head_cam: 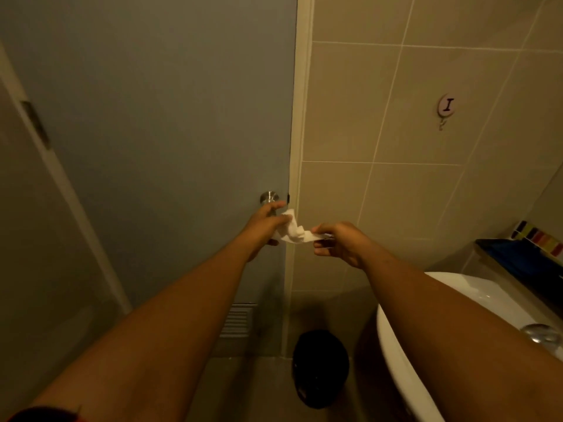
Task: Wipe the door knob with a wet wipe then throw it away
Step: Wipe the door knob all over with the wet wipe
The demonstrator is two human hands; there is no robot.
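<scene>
Grey door [152, 117], both hands stretching wet wipe [294, 231] below knob [269, 197]

A tiled floor [262, 388] is seen at the bottom. A dark round bin [320, 368] is set on it, close to the foot of the door frame and beside the white basin [396, 354].

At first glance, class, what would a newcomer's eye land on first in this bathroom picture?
The white wet wipe, stretched between the left hand and right hand at the centre, just below the silver door knob on the grey door. Next, the white sink at lower right and the black bin on the floor by the door frame.
</scene>
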